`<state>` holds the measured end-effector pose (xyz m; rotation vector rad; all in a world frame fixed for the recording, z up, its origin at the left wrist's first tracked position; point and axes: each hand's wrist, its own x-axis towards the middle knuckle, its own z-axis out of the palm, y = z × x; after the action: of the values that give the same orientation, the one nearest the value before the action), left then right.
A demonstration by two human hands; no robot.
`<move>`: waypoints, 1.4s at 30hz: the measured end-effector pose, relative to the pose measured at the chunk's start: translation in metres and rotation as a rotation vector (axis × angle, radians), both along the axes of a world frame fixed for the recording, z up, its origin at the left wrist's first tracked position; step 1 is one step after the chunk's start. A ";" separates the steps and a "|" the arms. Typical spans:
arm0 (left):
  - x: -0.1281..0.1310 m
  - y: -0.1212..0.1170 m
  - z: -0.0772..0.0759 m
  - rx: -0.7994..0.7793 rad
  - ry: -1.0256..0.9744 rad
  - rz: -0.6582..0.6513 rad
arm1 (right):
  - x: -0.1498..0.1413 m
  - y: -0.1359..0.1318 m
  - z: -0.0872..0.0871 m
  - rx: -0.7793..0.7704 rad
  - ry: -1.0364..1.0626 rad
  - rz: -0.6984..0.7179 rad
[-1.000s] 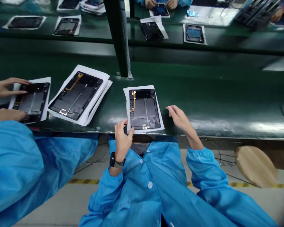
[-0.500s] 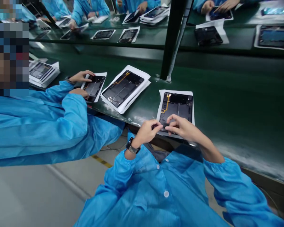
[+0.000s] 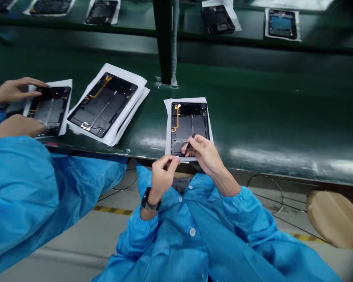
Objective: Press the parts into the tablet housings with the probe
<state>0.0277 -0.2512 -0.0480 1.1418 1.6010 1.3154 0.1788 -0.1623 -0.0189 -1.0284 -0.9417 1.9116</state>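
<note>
Directly before me, a black tablet back housing [image 3: 182,135] with an orange flex cable [image 3: 177,121] lies on a white sheet [image 3: 168,141] at the bench edge. My left hand [image 3: 164,172] is closed in a pinch at the housing's lower left corner; whatever it may hold is too small to make out. Over the lower right of the housing is my right hand [image 3: 206,154], its thumb and fingers closed on a small black strip-like piece [image 3: 190,141]. That hand hides part of the housing.
To the left, another tablet housing [image 3: 106,105] tops a stack of white sheets [image 3: 129,113]. Farther left, a co-worker's hands [image 3: 19,125] work over a housing [image 3: 54,109]. A green post [image 3: 164,47] rises behind. More housings [image 3: 217,19] lie on the far shelf. A round wooden stool top [image 3: 335,219] is at right.
The view has shifted right and downward. A small black piece now shows in my right fingers, which earlier were curled apart. My left hand remains pinched, now at the housing's lower left corner.
</note>
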 end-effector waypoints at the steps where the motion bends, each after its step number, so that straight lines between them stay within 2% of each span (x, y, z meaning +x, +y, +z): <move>1: -0.009 0.000 0.000 0.051 0.105 0.018 | 0.001 -0.010 0.000 -0.031 0.009 -0.009; 4: -0.038 0.011 -0.001 0.183 0.402 0.046 | -0.007 -0.045 -0.010 -0.218 0.019 0.007; 6: -0.054 0.023 -0.002 0.221 0.516 -0.029 | -0.022 -0.063 -0.020 -0.318 0.015 -0.009; 8: -0.064 0.035 -0.002 0.244 0.577 -0.143 | -0.037 -0.074 -0.029 -0.315 -0.027 -0.076; 11: -0.072 0.050 -0.004 0.253 0.600 -0.326 | -0.053 -0.076 -0.035 -0.263 -0.157 -0.156; 16: -0.081 0.073 -0.008 0.215 0.617 -0.573 | -0.065 -0.074 -0.031 -0.241 -0.330 -0.234; 24: -0.092 0.098 -0.001 0.267 0.579 -0.769 | -0.085 -0.084 -0.037 -0.234 -0.428 -0.397; 27: -0.097 0.102 -0.001 0.248 0.535 -0.815 | -0.090 -0.086 -0.041 -0.233 -0.459 -0.469; 31: -0.099 0.102 -0.004 0.227 0.496 -0.801 | -0.091 -0.084 -0.043 -0.209 -0.527 -0.510; 42: -0.097 0.101 -0.007 0.219 0.491 -0.798 | -0.089 -0.077 -0.033 -0.092 -0.711 -0.416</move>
<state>-0.0695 -0.1501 -0.0546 2.0787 1.0911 0.7079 0.0894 -0.2388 -0.0523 -1.8581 -0.9138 1.2571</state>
